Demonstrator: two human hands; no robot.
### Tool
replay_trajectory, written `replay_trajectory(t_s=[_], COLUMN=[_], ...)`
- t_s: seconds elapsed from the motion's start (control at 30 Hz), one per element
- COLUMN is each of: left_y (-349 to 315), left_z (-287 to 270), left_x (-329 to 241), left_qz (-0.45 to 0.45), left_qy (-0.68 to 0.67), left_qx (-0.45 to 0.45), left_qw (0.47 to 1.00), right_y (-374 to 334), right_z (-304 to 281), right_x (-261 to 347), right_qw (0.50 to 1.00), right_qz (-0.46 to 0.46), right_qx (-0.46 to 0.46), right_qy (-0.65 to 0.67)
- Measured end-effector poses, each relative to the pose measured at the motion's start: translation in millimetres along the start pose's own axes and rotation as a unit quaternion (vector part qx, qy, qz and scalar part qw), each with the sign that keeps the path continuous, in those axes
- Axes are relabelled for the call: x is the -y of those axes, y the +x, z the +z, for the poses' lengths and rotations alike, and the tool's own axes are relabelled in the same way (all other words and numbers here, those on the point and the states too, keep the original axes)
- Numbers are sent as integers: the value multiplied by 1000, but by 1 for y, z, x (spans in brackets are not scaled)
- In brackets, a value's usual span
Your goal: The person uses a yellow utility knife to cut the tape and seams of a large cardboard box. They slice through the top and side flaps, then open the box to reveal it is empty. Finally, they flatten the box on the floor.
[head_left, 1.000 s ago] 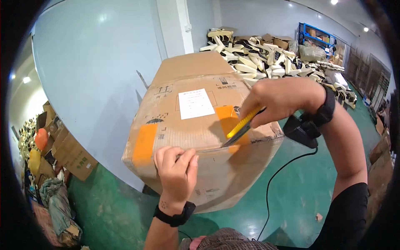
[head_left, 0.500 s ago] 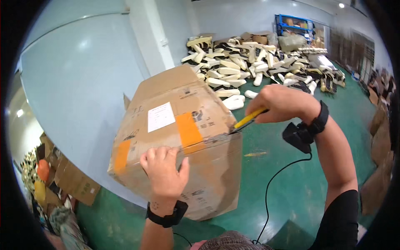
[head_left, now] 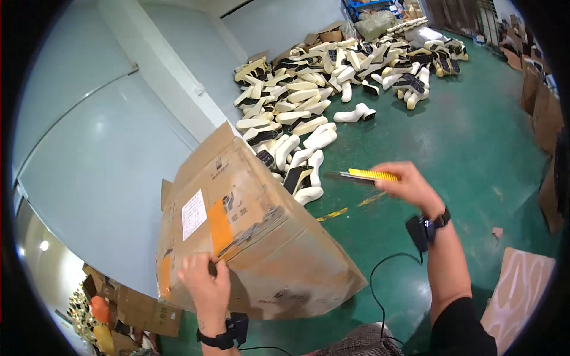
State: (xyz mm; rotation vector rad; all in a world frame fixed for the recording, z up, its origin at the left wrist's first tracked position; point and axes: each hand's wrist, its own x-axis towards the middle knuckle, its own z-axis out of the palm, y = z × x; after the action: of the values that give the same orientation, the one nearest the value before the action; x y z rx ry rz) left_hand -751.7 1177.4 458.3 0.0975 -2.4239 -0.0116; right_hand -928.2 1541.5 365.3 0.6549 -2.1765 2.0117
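Note:
A large brown cardboard box (head_left: 297, 261) stands tilted in front of me, with a white label (head_left: 193, 215) and orange tape (head_left: 219, 228) on its upper face. My left hand (head_left: 205, 285) grips the seam along its near upper edge, fingers curled over beside the tape. To the right of the box, my right hand (head_left: 409, 187) is closed round a yellow utility knife (head_left: 374, 174). The knife's blade points left, in the air over the green floor and apart from the box. Along the seam, the clear tape looks torn and wrinkled.
A big heap of cream and black foam-like pieces (head_left: 309, 95) covers the floor behind the box. Flattened cardboard (head_left: 516, 296) lies at the right, with more cartons (head_left: 148, 311) at the lower left. A black cable (head_left: 375, 291) hangs from my right wrist device.
My right hand has drawn the knife off the box's seam and away to the right. My left hand stays at the box edge. The view has turned, so the box appears more tilted.

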Motion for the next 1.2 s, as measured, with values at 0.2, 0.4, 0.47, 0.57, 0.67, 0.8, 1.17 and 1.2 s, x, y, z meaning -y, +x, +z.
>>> replay_trajectory(t_s=[0.2,0.4,0.47,0.57,0.67,0.8,1.17,1.2], left_y=[-2,-4,-4,-6,-9,-20,-50,-49], left_z=[-17,-16,-18,-19,-21,-15,-55,-56], left_x=[-2,-13,-17,-15,-22,-23,-18,-14], left_qz=[-32,28,49,78,21,2,-5,-17], left_qy=[10,2,22,44,47,34,69,67], left_qx=[20,49,67,60,79,43,24,28], left_qw=[999,998,996,994,996,998,997,997], right_y=[-79,-89,-85,-72,-44,1,147,152], right_z=[73,98,91,80,67,51,102,104], right_x=[-67,-46,-28,-7,7,22,55,51], right_qw=[967,967,960,971,980,988,991,994], right_qz=[145,107,105,77,47,18,12,14], right_qx=[-40,25,23,24,33,57,128,107], right_qy=[206,229,259,227,192,145,22,33])
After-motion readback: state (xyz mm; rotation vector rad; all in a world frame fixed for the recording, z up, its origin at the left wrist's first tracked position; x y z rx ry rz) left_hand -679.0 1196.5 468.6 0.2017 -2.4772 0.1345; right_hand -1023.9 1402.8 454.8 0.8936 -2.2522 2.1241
